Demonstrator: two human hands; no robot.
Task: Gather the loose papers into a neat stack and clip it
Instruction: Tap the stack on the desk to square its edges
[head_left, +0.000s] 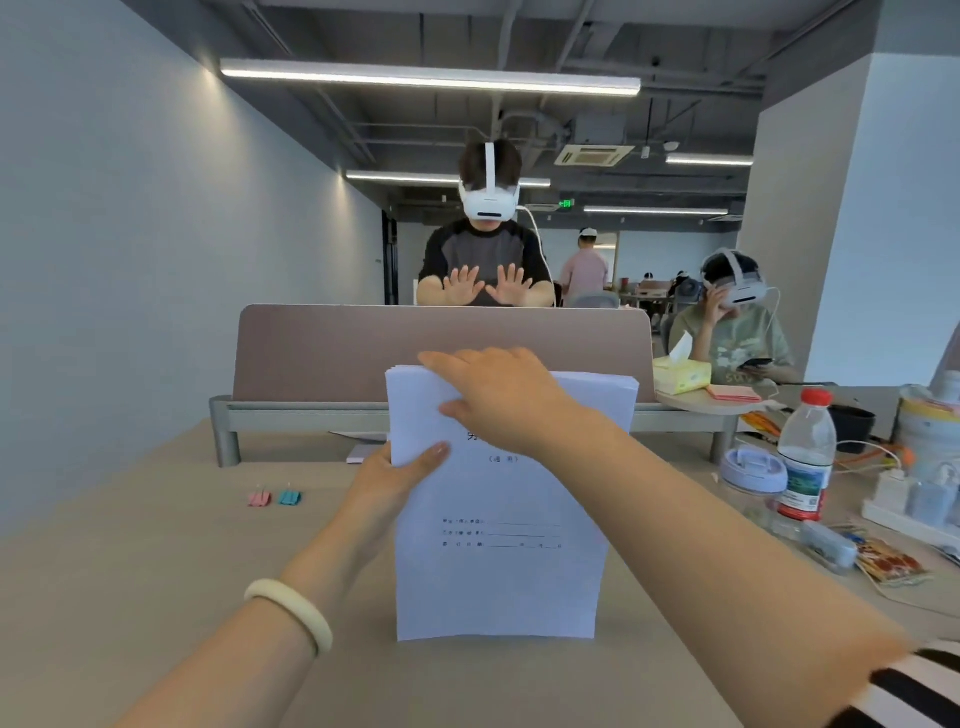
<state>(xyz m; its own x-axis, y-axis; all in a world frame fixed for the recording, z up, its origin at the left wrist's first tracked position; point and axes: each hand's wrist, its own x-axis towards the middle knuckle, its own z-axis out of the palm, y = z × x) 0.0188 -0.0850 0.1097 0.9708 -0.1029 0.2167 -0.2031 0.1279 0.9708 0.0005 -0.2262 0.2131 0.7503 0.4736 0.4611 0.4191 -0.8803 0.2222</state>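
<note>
A stack of white printed papers (498, 566) stands upright on its bottom edge on the beige desk (156, 571), in the middle of the view. My left hand (395, 478) grips the stack's left edge, thumb on the front sheet. My right hand (498, 395) lies over the stack's top edge, fingers pointing left, pressing on the sheets. A pink binder clip (258, 499) and a teal binder clip (289, 498) lie side by side on the desk to the left, apart from both hands.
A brown divider panel (337, 353) on a grey rail stands behind the papers. At the right are a water bottle (808, 457), a lidded jar (753, 478), a tissue box (680, 374), cables and a power strip. People with headsets sit beyond the divider.
</note>
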